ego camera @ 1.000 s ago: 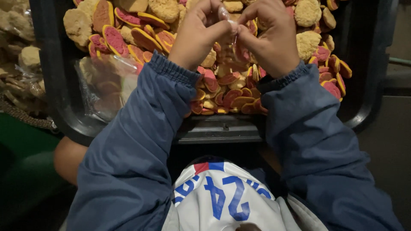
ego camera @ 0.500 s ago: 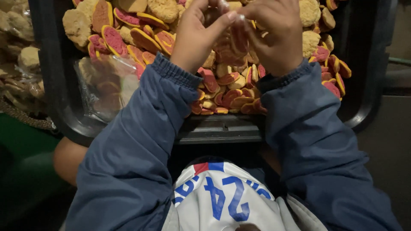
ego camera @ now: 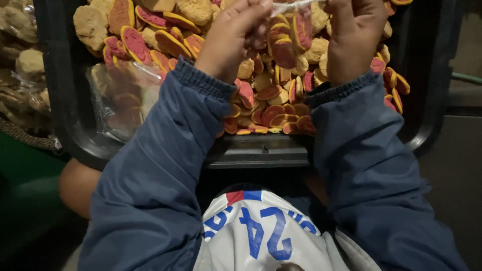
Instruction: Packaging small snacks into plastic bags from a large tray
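Note:
My left hand (ego camera: 232, 36) and my right hand (ego camera: 355, 35) are raised over a black tub (ego camera: 65, 100) heaped with round biscuits, some plain tan, some pink-topped with yellow rims (ego camera: 266, 95). Both hands pinch the top of a clear plastic bag (ego camera: 286, 25) that hangs between them with several of the pink and yellow biscuits inside. Blue jacket sleeves cover both arms to the wrists. The fingertips and the bag's mouth are partly cut off by the top edge of the view.
A second clear bag (ego camera: 118, 98) with biscuits lies against the tub's left inner wall. More bagged tan biscuits (ego camera: 22, 65) are stacked outside on the left. A green surface (ego camera: 25, 195) lies lower left, a grey panel (ego camera: 452, 165) on the right.
Both hands have risen toward the top of the view, lifting the bag higher above the heap. The bag's top is now stretched between them.

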